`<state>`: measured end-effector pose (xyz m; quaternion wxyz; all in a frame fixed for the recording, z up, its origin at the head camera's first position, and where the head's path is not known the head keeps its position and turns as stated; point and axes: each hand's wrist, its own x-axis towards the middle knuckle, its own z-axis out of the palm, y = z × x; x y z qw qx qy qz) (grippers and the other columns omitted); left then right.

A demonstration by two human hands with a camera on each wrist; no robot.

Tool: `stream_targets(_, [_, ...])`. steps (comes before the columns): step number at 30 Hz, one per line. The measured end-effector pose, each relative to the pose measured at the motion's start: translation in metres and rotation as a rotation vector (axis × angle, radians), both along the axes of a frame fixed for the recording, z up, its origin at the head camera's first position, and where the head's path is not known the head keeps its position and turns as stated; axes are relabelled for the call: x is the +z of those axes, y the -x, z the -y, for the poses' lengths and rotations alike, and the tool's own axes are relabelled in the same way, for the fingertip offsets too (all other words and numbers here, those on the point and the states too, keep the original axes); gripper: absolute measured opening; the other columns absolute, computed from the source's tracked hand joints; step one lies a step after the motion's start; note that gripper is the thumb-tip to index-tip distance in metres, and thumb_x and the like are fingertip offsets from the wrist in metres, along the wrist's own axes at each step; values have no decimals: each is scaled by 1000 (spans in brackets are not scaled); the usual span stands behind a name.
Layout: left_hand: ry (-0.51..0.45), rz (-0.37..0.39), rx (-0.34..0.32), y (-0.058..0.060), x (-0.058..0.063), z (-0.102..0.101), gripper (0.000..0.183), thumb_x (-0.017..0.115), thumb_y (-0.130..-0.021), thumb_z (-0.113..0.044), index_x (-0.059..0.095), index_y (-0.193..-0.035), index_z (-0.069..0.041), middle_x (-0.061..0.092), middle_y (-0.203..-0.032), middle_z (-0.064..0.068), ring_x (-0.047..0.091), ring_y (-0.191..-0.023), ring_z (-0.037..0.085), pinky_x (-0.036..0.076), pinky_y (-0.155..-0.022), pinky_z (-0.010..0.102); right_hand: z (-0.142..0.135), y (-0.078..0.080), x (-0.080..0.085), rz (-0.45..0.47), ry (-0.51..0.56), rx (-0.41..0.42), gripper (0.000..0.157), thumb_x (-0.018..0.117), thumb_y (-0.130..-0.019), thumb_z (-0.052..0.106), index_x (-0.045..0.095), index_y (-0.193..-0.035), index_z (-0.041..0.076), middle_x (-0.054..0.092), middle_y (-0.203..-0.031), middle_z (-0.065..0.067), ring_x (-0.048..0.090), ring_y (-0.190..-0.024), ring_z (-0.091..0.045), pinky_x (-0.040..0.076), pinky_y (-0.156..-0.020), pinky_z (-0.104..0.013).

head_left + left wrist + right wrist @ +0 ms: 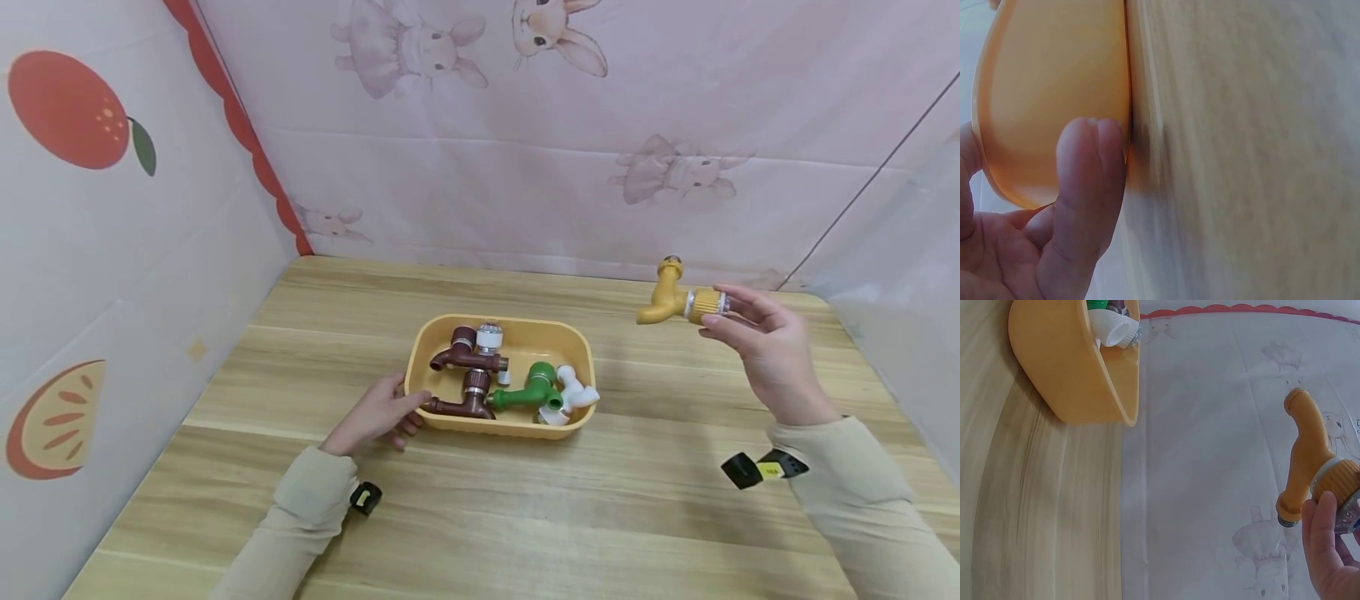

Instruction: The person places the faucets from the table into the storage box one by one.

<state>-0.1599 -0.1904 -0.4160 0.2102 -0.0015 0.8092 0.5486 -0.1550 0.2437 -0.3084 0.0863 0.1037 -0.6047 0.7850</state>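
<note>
My right hand (776, 350) pinches a yellow faucet (663, 300) by its ribbed knob, holding it above the table at the right. In the right wrist view the same yellow faucet (1307, 447) has its spout pointing up and its threaded inlet down. My left hand (378, 417) grips the near left corner of a yellow plastic bin (517, 323), thumb over the rim. Against the bin's outer wall lie the left fingers (1082, 169). Inside the bin are two dark brown faucets (480, 361), a green faucet (536, 390) and white faucets (573, 392), one partly hidden.
The bin stands on a wood-grain table (480, 517). A pink rabbit-print wall sheet (525, 200) hangs behind it, and a white fruit-print sheet (150, 275) on the left. Black wrist straps (365, 498) show on both sleeves.
</note>
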Motion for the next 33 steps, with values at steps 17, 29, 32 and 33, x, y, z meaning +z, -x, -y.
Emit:
stream_targets(17, [-3,3,0,0,-4,-2,44,56,-90,-23,42,-123,3,61,-75,16,59,-60,22,54,-44,34,17,24,-27,92,-88,327,38,52,-85,-14,57,-119,2,61,-103,-6,62,-87,-16,54,-78,-27])
stream_targets(29, [5,-2,5,1,0,-1,43,56,-90,-22,43,-123,3,60,-75,16,59,-60,23,55,-45,34,30,47,-42,210,-262,442,35,55,-86,-6,59,-117,10,61,-105,-2,61,-88,-14,54,-77,-28])
stream_targets(32, [12,0,8,-1,0,0,44,56,-90,-23,42,-122,3,60,-75,16,59,-60,22,55,-45,34,34,51,-45,238,-318,454,36,56,-86,-5,58,-119,10,62,-106,-1,61,-87,-14,54,-77,-29])
stream_targets(33, [9,1,8,-1,0,0,44,56,-90,-23,42,-122,3,60,-75,15,59,-60,23,55,-45,34,36,52,-45,247,-341,451,37,57,-86,-3,56,-121,9,62,-106,-1,61,-87,-14,54,-77,-29])
